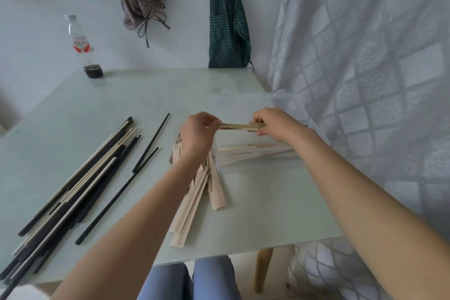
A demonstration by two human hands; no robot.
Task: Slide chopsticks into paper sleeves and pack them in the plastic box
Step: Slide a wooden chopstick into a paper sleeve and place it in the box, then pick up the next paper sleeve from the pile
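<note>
Paper sleeve (239,126), pinched both ends

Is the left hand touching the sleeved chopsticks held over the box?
Touching. The head view shows the left hand pinching one end of the sleeved chopsticks, the right hand gripping the other.

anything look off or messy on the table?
Nothing spilled or broken. The empty paper sleeves lie in a loose fanned heap, and a few black chopsticks lie scattered apart from the main pile. The bottle stands upright. Both hands hold a sleeved pair over the plastic box.
</note>
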